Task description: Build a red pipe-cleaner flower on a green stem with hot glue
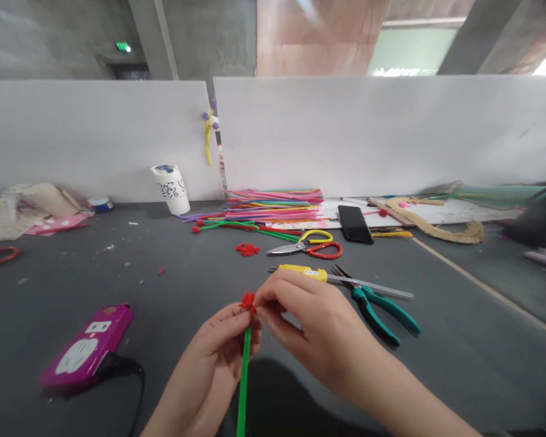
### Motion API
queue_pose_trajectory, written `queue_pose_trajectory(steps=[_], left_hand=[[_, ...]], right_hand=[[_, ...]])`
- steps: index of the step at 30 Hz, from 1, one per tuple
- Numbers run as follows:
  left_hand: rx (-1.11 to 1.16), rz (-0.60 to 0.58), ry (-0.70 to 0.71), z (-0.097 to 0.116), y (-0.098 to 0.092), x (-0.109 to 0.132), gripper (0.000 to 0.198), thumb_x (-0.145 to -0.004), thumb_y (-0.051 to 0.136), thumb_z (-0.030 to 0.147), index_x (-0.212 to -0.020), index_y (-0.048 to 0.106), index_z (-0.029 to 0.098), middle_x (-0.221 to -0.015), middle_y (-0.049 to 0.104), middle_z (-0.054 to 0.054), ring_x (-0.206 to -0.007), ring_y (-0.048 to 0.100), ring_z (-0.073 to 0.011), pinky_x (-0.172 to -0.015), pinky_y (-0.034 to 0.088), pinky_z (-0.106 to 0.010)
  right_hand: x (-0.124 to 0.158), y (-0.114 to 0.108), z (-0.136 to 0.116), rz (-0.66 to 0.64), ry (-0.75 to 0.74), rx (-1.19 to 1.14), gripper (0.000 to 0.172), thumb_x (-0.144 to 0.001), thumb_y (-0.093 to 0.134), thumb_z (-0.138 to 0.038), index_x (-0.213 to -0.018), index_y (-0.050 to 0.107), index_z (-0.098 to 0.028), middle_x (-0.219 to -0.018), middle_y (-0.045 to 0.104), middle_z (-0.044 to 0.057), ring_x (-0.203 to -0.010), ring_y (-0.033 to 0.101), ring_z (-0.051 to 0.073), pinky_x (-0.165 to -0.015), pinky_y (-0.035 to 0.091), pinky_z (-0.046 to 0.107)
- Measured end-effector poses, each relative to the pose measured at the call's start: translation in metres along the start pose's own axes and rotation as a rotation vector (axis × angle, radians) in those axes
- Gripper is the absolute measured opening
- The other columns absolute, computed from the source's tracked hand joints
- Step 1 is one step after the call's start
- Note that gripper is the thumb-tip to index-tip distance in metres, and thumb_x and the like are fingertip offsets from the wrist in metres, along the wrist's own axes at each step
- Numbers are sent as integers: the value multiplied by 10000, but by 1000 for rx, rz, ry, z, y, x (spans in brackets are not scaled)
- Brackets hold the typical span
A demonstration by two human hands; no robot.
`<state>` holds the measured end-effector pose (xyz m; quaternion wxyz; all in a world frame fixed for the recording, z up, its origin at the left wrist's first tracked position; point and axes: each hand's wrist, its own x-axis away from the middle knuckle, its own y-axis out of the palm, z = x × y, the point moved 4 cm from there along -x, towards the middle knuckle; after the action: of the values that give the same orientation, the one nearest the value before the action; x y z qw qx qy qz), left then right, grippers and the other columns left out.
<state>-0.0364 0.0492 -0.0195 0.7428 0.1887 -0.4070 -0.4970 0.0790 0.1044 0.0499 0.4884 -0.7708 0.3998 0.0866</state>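
Red tuft [247, 299]: at top of green stem [243, 388], raised above the dark table [186, 267], between both hands.
Left hand [219, 340]: thumb and fingers pinching the stem just under the tuft.
Right hand [318, 318]: thumb and forefinger pinching the tuft's near-side edge.
Stem grip: hold tight right below the tuft so it can't spin; I'd let the left do nothing else.
Tuft shaping: work small bits, fingertips only, turning the stem between pinches for an even round. Hard tugging could pull it loose.
Join: tuft-to-stem fixing is behind the left thumb; can't tell how it's secured.
Right fingertips: cover part of the red; can't tell whether a separate bit is in there.
Stem bottom: cut off by lower edge.
Yellow tool [304, 272]: partly behind the right hand; type unclear.
Red pile [247, 249]: beyond the hands; pieces too small to count.
Dark shape [539, 215]: far right, blurred, unidentifiable.
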Motion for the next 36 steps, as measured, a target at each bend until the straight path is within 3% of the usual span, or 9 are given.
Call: queue_pose_trajectory(steps=[28, 36], left_hand=[[-63, -87, -5, 1, 1, 3, 104, -708, 691, 52, -742, 752, 129, -727, 686, -18, -651, 600, -94, -702, 539, -200], [-43, -37, -29, 1, 0, 4, 101, -681, 699, 39, -731, 749, 112, -768, 702, -44, -680, 619, -113, -695, 545, -218]], right_hand=[[1, 2, -4, -14, -161, 163, 218, -938, 443, -139, -766, 576, -149, -750, 573, 30, -634, 507, 127, -588, 396, 227], [0, 2, -7, 25, -224, 258, 272, -960, 408, -162, -751, 582, -160, -737, 583, 34, -608, 489, 131, -562, 372, 236]])
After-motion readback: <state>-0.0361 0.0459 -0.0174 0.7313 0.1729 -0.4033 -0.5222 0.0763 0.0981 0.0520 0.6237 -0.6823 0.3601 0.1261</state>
